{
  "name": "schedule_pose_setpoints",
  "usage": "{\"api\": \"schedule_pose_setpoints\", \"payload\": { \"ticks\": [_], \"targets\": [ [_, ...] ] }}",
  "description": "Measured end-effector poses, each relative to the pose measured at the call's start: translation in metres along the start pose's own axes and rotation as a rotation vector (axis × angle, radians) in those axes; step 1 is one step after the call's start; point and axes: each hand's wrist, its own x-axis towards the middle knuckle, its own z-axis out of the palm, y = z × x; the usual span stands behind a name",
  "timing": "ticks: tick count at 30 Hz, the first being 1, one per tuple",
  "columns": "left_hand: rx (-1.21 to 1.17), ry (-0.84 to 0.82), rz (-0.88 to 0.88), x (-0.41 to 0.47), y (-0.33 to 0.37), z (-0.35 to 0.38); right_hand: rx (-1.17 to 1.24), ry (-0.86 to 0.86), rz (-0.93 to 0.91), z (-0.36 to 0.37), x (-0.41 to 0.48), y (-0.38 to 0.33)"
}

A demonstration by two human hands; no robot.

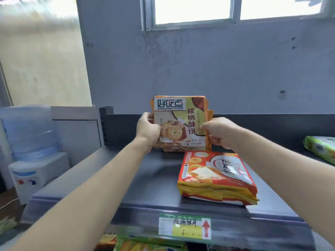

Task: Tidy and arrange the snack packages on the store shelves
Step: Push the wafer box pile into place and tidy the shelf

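Against grey wall on dark top shelf [108,178], orange cookie pack [179,122] upright at back, clamped at its sides by left hand [147,130] and right hand [220,132], red pack stack [215,178] flat just in front.

An orange walnut-biscuit package [181,124] stood upright on the dark shelf [108,178], gripped between both hands; a stack of red-and-yellow packages [215,178] lay flat just below the right hand [220,132].

Dark shelf [145,180] carries upright cookie pack [181,124], flat red pack [215,176], green pack [320,149]
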Motion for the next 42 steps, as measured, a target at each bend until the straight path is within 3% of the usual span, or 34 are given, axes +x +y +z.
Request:
{"api": "schedule_pose_setpoints", "payload": {
  "ticks": [4, 8, 23, 29, 33, 42],
  "targets": [
    [0.095, -0.015, -0.085, 0.001, -0.027, 0.015, -0.193, -0.002, 0.055, -0.009, 0.001, 0.015],
    [0.182, -0.049, -0.062, 0.006, -0.037, 0.017, -0.333, -0.013, 0.083, -0.003, 0.008, 0.024],
    [0.161, -0.108, -0.039, 0.008, -0.045, 0.022, -0.335, 0.09, 0.04, 0.004, 0.014, 0.03],
    [0.215, 0.05, -0.107, 0.004, -0.037, 0.016, -0.308, 0.267, -0.084, 0.0, -0.002, 0.026],
    [0.179, 0.121, 0.012, -0.011, -0.018, 0.014, -0.253, 0.338, -0.194, -0.003, -0.02, 0.022],
    [0.128, -0.058, 0.251, -0.056, 0.018, 0.016, -0.331, 0.32, -0.457, 0.008, -0.063, 0.022]
  ]
}}
